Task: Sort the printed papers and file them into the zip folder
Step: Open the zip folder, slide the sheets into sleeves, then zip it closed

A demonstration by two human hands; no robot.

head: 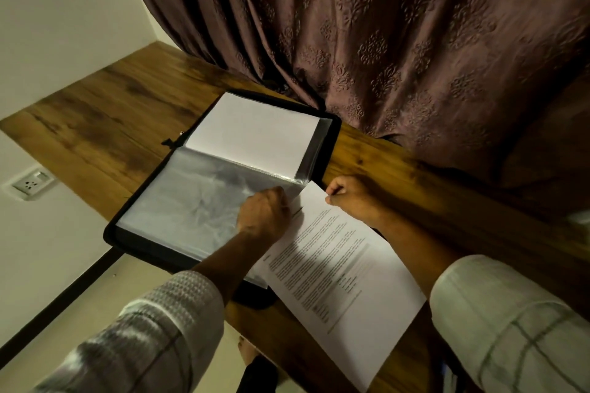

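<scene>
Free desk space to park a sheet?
Bare desk left of the zip folder, up to the wall, and a strip between printed sheet and curtain. Crowded around left hand and right hand.

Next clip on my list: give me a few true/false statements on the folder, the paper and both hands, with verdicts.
1. The black zip folder lies open on the brown wooden desk. True.
2. The printed white sheet is fully inside a sleeve. False: most of it lies outside, beside the folder.
3. The right hand pinches the printed sheet's top corner. True.
4. The left hand hangs idle off the desk. False: its curled fingers appear to hold the edge of the clear plastic sleeve.
5. The folder's far half holds nothing. False: a blank white page lies in it.
</scene>
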